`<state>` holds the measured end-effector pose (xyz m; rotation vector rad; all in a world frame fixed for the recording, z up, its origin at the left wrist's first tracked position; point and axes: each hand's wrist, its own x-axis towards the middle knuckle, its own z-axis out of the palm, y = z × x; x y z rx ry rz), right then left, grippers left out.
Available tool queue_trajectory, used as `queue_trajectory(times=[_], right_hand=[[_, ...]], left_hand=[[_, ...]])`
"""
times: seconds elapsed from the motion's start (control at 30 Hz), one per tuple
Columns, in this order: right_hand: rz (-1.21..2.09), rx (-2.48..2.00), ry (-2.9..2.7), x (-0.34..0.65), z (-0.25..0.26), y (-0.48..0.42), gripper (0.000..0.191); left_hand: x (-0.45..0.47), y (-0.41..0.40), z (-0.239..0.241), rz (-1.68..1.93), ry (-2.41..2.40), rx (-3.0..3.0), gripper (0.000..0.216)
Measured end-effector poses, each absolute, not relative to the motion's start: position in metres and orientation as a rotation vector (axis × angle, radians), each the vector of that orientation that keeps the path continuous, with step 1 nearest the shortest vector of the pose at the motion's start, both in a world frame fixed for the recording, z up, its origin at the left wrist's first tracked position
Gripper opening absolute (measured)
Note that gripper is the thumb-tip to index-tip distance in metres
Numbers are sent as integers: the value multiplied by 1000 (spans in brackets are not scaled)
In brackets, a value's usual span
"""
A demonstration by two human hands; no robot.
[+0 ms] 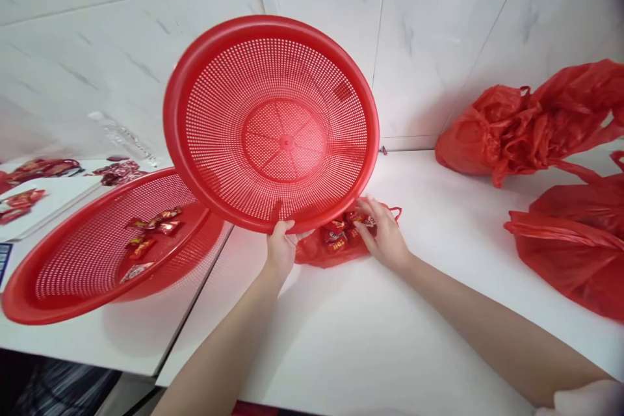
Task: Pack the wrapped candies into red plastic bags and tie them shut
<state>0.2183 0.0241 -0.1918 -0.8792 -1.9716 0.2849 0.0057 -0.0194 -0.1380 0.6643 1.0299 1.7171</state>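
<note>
A large red mesh basket (285, 143) is tipped on its side, its inside facing me with no packets in it. My left hand (281, 250) is closed on the basket's lower rim, thumb on the inside. Just under that rim a red plastic bag (319, 259) lies on the white table, holding several small red snack packets (336, 237). My right hand (385, 234) grips the bag at its mouth, thumb and fingers bent around the packets. Part of the bag is hidden behind the basket rim and my fingers.
To the left, a second red mesh basket (92, 302) leans with several snack packets (158, 224) inside. Full red plastic bags (487, 136) stand at the right. More packets (22, 203) sit on a white box at far left. A tiled wall (419, 32) rises behind.
</note>
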Motion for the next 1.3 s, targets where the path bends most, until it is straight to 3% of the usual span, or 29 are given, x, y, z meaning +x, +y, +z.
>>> queue_trajectory(times=[0.13, 0.37, 0.47, 0.57, 0.7, 0.83, 1.0, 1.13, 1.3], right_hand=[[361, -974, -1807, 218, -196, 25, 65], [722, -1036, -1508, 226, -195, 34, 33], [763, -974, -1318, 223, -197, 37, 27], [771, -946, -1202, 221, -195, 38, 24], [770, -984, -1180, 222, -192, 39, 25], [799, -968, -1184, 223, -195, 39, 28], [784, -954, -1262, 220, -196, 36, 25], [749, -968, -1315, 220, -194, 32, 23], [643, -930, -1376, 223, -188, 29, 25]], left_hand=[[2, -20, -142, 1568, 1070, 736, 58], [-30, -26, -125, 1222, 1164, 1469, 76], [-52, -38, -96, 1218, 1780, 1734, 77], [-71, -52, -72, 846, 2750, 1447, 74], [-87, -63, -63, 423, 2953, 999, 58], [-96, -64, -67, 536, 2935, 1019, 48], [-110, -61, -71, 1020, 2925, 1133, 41], [-114, -55, -83, 1308, 2641, 1399, 38], [-104, -38, -100, 1159, 2362, 1821, 32]])
